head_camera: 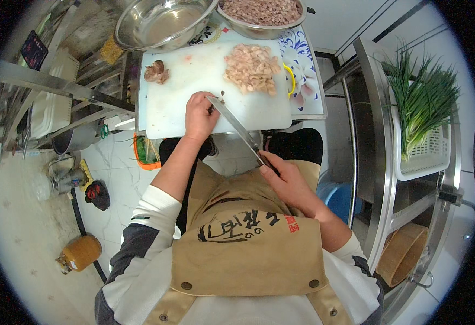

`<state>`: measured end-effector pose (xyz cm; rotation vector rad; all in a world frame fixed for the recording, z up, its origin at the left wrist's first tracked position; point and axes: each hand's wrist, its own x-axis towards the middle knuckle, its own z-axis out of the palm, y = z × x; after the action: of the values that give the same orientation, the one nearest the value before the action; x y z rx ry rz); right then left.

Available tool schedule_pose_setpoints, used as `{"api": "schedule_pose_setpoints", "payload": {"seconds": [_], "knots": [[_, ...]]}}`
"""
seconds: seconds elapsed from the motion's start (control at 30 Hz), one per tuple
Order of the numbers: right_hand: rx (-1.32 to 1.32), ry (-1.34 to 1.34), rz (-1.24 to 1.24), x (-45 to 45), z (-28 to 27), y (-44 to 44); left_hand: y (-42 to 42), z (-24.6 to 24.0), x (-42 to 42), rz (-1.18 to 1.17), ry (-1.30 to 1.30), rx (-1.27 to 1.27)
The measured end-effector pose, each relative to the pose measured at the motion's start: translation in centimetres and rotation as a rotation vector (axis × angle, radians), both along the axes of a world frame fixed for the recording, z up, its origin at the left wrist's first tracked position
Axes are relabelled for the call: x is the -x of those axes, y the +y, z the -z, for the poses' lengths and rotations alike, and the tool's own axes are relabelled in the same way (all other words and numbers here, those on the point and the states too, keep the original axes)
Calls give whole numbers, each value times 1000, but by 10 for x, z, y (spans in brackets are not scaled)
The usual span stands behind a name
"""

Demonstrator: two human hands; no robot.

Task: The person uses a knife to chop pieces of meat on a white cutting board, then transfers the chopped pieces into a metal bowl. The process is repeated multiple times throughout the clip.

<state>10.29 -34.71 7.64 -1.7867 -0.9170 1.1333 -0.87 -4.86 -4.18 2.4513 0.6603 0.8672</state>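
My right hand (288,178) grips the dark handle of a long kitchen knife (234,123). The blade slants up and left across the front edge of a white cutting board (180,107). At the blade's tip, my left hand (199,118) presses on the board with curled fingers around a small dark piece of food (210,109), mostly hidden. Small dark scraps (222,93) lie just beyond the tip. A heap of diced pale meat (253,69) covers the board's back right, and a small lump of meat (156,73) sits at its left edge.
Behind the board stand a wide steel bowl (129,30) and another bowl (258,31) full of chopped meat. Green onions (420,93) lie in a white plastic basket (400,172) on the steel rack at right. An orange-rimmed container (152,165) stands below left, a blue bucket (335,197) below right.
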Motion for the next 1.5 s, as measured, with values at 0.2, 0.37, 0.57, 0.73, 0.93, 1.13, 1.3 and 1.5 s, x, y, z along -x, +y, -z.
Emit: {"api": "schedule_pose_setpoints", "payload": {"seconds": [0.2, 0.37, 0.57, 0.73, 0.93, 1.13, 1.3, 1.5], "knots": [[-17, -15, -19, -8, 8, 0, -2, -6, -2, -19, 25, 21], [-82, -30, -12, -9, 13, 5, -3, -3, 0, -36, 29, 54], [-104, -19, -21, -18, 30, 46, -2, -4, -3, -28, 11, 53], [-175, 29, -9, -20, 50, 53, -1, -3, -4, -33, 6, 20], [-46, 747, 288, -24, 25, 0, 1, -12, -9, 24, -8, 31], [-68, 1078, 337, -31, 59, 14, 3, -15, -7, -32, -65, 223], [-76, 1274, 336, -29, 86, 15, 17, -8, 14, -211, -89, 345], [-69, 1415, 312, -18, 120, 27, 10, -6, 8, -179, -57, 382]]}}
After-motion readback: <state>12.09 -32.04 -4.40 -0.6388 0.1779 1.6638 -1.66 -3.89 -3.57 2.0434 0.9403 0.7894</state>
